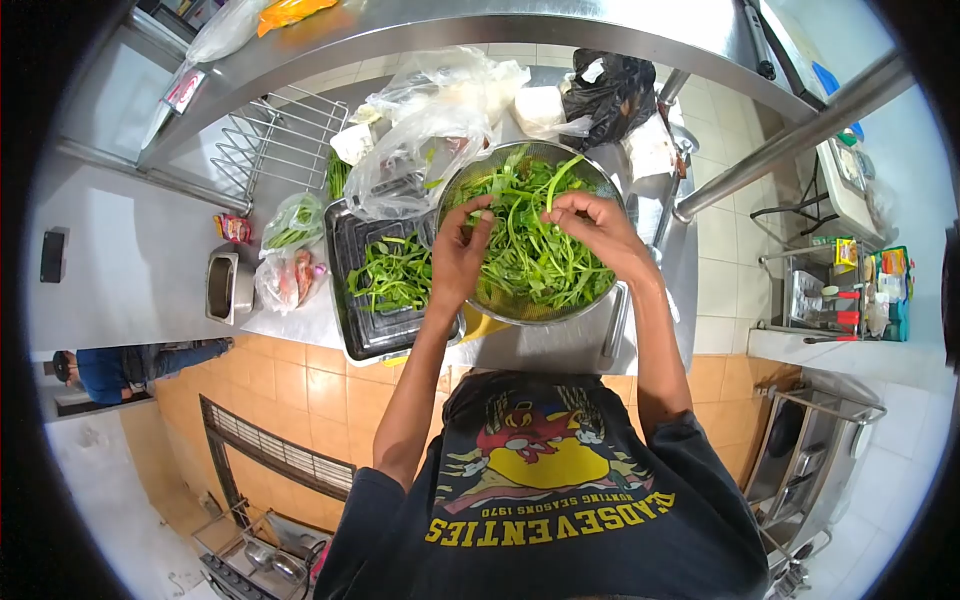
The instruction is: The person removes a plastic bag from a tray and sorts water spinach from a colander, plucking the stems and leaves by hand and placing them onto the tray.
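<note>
A round metal strainer (530,318) full of leafy green stems (540,262) sits on the steel table in front of me. Over its left side is my left hand (463,245), fingers curled and pinched together at the greens. My right hand (595,228) is above the right part of the strainer, thumb and fingertips closed on a green stem. Left of the strainer, a black tray (365,338) holds more cut greens (392,275). What the left fingertips hold is too small to make out.
Clear plastic bags (415,140) and a black bag (612,100) lie behind the strainer. A wire rack (275,140), bagged vegetables (292,225) and a steel container (230,287) are at the left. A steel shelf (420,42) crosses overhead. Another person (105,375) is at the far left.
</note>
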{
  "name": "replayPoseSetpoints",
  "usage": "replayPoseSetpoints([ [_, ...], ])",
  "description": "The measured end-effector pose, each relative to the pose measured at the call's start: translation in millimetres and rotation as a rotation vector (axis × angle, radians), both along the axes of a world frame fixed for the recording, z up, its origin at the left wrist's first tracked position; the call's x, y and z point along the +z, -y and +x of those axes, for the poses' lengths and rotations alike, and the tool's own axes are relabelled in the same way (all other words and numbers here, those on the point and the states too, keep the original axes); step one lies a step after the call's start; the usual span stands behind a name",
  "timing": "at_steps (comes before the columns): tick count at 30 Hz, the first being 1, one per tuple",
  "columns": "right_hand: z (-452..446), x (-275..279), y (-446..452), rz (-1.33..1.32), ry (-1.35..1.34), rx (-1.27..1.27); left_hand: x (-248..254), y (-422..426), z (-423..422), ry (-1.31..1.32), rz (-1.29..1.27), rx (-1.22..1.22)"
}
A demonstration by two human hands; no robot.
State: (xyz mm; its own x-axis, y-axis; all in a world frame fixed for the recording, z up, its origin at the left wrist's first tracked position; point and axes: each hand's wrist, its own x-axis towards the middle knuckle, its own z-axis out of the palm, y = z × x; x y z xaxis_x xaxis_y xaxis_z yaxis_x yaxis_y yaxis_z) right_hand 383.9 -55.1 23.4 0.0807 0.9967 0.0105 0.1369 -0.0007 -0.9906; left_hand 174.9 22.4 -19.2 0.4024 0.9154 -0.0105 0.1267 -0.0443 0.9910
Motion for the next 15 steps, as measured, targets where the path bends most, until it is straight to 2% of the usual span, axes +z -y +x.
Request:
replayPoseSetpoints([
  [4, -6.7, 2.0, 2.2, 0.051, 0.134, 0.102, 22.6, -0.2, 2.9, 0.094, -0.009, -0.029],
  [5, -8.0, 6.5, 1.4, 0.029, 0.279, 0.129, 27.1, 0.3, 3.9, 0.092, -0.029, -0.041],
  [8, -14.8, 8.7, 0.5, 0.120, 0.399, 0.148, 30.8, 1.7, 5.8, 0.074, -0.069, -0.087],
  [12, -19.1, 4.8, -2.0, 0.205, 0.483, 0.139, 25.5, 3.2, 3.1, 0.066, -0.087, -0.115],
  [15, -22.4, -0.4, -2.8, 0.156, 0.355, 0.082, 20.1, 3.8, 0.3, 0.119, -0.105, -0.099],
])
